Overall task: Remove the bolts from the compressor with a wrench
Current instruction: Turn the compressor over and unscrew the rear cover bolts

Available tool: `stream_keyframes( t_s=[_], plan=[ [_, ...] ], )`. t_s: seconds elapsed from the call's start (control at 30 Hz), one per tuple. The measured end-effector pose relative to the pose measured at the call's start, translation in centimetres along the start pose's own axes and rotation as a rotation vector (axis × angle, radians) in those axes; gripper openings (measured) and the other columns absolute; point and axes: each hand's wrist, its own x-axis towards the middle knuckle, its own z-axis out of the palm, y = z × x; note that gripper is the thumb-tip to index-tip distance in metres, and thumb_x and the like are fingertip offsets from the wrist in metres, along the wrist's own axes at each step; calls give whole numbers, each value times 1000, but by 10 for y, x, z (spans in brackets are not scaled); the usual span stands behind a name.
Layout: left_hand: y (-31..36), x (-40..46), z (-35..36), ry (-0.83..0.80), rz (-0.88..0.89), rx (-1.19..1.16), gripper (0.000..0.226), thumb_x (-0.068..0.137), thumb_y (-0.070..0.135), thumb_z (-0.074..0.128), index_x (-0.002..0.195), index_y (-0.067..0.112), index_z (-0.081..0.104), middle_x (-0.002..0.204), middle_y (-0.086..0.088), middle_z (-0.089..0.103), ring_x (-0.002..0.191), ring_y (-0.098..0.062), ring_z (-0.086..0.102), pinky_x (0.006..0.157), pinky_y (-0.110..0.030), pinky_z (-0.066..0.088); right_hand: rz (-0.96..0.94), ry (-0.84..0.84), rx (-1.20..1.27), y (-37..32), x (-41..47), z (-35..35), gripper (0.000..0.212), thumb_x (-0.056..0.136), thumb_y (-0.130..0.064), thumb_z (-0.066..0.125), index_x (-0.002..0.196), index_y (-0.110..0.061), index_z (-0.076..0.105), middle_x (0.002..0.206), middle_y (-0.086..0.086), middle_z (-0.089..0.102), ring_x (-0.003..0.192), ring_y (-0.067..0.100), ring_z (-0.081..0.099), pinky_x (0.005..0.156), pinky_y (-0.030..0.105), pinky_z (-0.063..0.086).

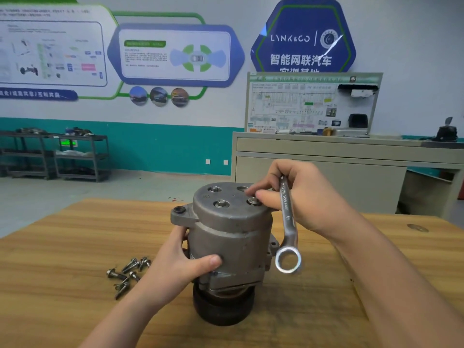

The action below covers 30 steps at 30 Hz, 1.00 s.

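Observation:
A grey metal compressor [233, 227] stands upright on its black pulley on the wooden table [62, 242]. My left hand [180, 262] grips its side, thumb across the body. My right hand [298, 197] holds a silver wrench [288, 222] against the palm, its ring end hanging down to the right of the compressor. That hand's thumb and forefinger pinch a bolt [253, 200] on the top face. Two other bolts [221, 203] sit in the top face, and one hole [241, 189] is empty.
Several loose bolts [128, 272] lie on the table left of the compressor. A grey cabinet [351, 167] with a display board stands behind the table. Dark metal shelves [57, 156] stand by the far left wall.

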Motion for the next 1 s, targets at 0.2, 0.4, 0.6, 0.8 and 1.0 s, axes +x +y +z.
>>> stream_keyframes(
  t_s=[0.2,0.4,0.6,0.8,1.0],
  plan=[
    [-2,0,0,-2,-20,7,87,44,63,76,122,39,45,105,38,60,101,13,58,65,-13,53,-17,122,-193,0,-1,4,39,70,-24,85,63,-23,47,72,-10,71,62,6,65,59,27,56],
    [-2,0,-1,9,-25,2,87,42,65,76,120,43,45,106,38,60,101,15,57,65,-14,53,10,20,-72,-4,-2,-2,31,77,-6,75,67,-16,48,78,2,74,79,6,71,75,31,60],
    [-1,-1,-2,-5,-18,17,103,32,85,74,121,44,44,109,40,59,103,19,54,70,-9,51,-22,51,-140,-1,-1,5,35,76,-8,78,64,-21,48,75,-7,72,71,-1,67,62,13,51],
    [-4,1,-2,-7,-44,11,86,44,63,80,120,45,45,111,33,60,101,20,54,70,-8,51,-11,70,-93,-1,-1,2,36,73,-21,83,63,-23,48,75,-7,72,65,4,66,63,25,57],
    [-3,0,-2,-9,-24,24,98,36,78,79,121,45,43,108,44,56,103,21,53,71,-6,50,-27,92,-211,2,0,2,31,72,-26,83,63,-32,54,67,5,63,55,10,53,56,32,50]
  ],
)
